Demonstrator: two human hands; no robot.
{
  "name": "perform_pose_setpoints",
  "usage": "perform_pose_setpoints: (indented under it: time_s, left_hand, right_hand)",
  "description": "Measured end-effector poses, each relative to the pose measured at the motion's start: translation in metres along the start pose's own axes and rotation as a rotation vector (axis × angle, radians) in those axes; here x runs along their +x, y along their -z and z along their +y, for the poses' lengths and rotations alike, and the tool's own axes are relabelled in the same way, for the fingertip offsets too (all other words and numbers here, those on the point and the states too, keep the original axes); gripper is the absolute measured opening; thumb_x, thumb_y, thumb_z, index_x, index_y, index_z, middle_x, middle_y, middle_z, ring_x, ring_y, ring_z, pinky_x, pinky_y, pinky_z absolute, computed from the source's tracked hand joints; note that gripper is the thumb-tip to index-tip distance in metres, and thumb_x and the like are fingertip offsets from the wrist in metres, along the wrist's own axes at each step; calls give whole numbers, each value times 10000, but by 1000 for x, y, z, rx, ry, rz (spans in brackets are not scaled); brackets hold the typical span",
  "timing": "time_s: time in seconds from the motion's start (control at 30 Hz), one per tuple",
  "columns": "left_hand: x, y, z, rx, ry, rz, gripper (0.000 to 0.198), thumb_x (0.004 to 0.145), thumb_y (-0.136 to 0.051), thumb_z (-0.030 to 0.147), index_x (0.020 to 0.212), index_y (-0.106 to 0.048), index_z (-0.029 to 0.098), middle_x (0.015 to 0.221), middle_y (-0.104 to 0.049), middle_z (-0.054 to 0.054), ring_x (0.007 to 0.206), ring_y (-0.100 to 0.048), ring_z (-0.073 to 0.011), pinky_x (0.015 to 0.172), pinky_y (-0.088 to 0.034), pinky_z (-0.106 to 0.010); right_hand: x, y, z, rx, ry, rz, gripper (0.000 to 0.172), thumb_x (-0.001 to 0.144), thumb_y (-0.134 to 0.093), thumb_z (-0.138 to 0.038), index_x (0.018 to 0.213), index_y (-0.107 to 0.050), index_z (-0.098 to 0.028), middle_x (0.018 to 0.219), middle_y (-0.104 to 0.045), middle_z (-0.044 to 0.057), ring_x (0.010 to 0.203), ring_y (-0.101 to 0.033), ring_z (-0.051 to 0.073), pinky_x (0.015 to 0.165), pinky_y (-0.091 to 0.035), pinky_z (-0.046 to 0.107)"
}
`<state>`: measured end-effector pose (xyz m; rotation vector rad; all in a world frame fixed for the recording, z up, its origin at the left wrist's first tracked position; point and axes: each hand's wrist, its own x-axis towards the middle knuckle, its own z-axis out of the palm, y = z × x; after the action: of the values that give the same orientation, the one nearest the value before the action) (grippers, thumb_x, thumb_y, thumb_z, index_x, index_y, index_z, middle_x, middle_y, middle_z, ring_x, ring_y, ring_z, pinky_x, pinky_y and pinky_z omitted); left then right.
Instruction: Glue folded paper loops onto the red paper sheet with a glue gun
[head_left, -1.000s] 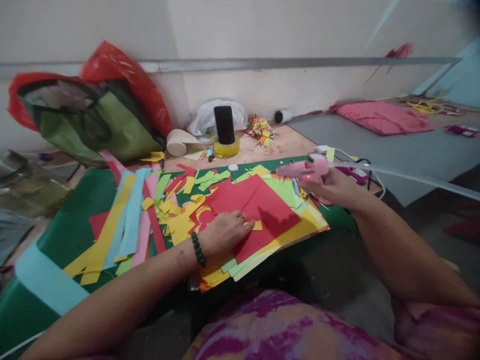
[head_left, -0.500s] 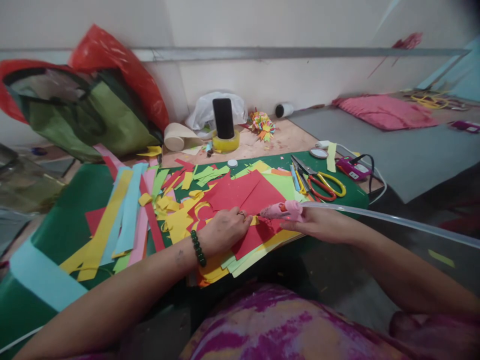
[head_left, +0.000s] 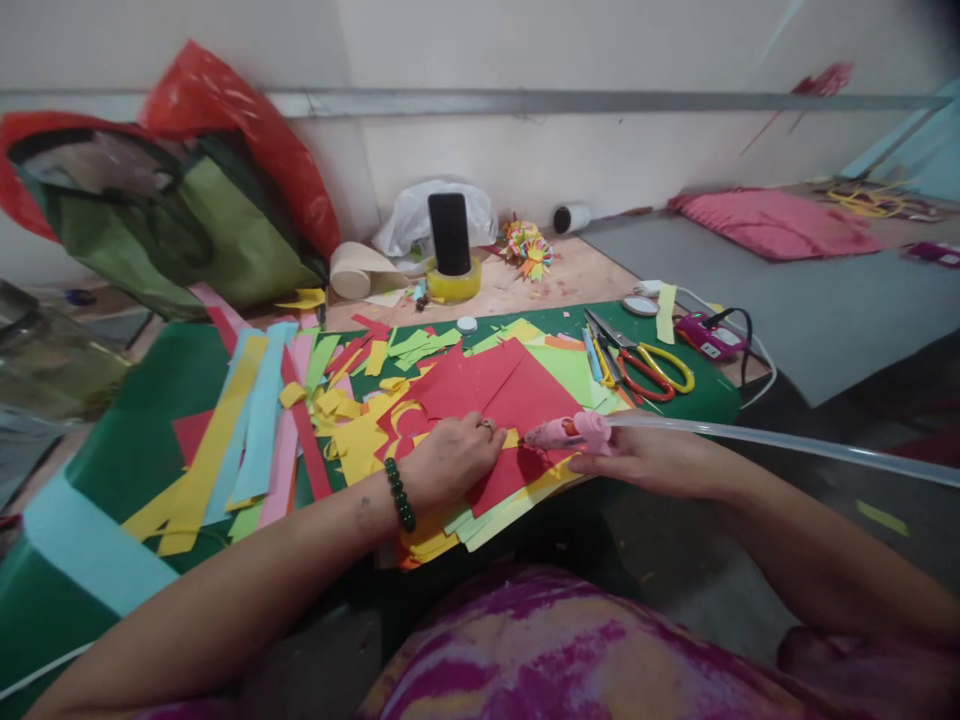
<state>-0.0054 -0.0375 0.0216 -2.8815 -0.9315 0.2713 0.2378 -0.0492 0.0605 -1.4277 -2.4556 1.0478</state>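
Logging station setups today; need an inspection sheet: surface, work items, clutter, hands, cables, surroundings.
Surface: green work surface, papers spread across it.
Work items: pink glue gun, clear stick at its back, tip at a yellow strip over a red sheet; contact unclear.
Clutter: paper scraps, long paper strips, scissors, phone propped at a tape roll.
Hands: left hand lies over the yellow strip; right hand grips the glue gun.
Cables: white cable and black cable by a purple device; glue gun cord, nothing seen.
Surroundings: green bag and red plastic at left, pink cloth at right, wall behind.
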Motion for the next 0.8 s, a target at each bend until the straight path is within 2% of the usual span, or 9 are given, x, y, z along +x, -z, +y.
perform_pose_setpoints:
  time_s: [0.1,0.23,0.37,0.57,0.8]
  left_hand:
    - [0,-1,0,3,1,3,199,925,-467,91,1085,-585,104,891,-656,-115,842,-603,-228,559,-428,-288]
    - [0,-1,0,12,0,13,203,923,-464,91,1091,-577,100,857,-647,-111,831,-593,-224,557,-418,-285]
    - [0,-1,0,8,-2,-8,202,920,-458,87,1079,-582,104,861,-649,-111,827,-589,-224,560,-423,-285]
    - [-1,-2,0,7,-15,45,203,916,-464,86,1082,-580,101,890,-651,-123,830,-592,-217,573,-433,-283]
    - [0,2,2,5,4,-17,220,923,-455,81,1098,-589,89,880,-650,-128,862,-601,-236,583,-448,-294]
  right_hand:
    - [3,1,-3,19,-34,-31,502,869,-507,-586,1211,-690,-267,1096,-743,28,1053,-665,279,932,-498,351]
    - [7,-1,-3,-3,-102,18,472,872,-517,-575,1178,-706,-268,1096,-744,33,1018,-676,272,925,-493,342]
    - [5,-2,-2,-8,-89,12,450,856,-535,-585,1137,-724,-288,1068,-752,25,1004,-679,270,909,-500,335]
    - [-2,3,-5,25,-30,-56,461,858,-515,-579,1190,-696,-315,1066,-749,10,1028,-672,281,914,-503,364]
    - [2,-1,-2,32,-130,36,448,826,-557,-601,1053,-754,-269,966,-766,45,950,-686,295,878,-502,360]
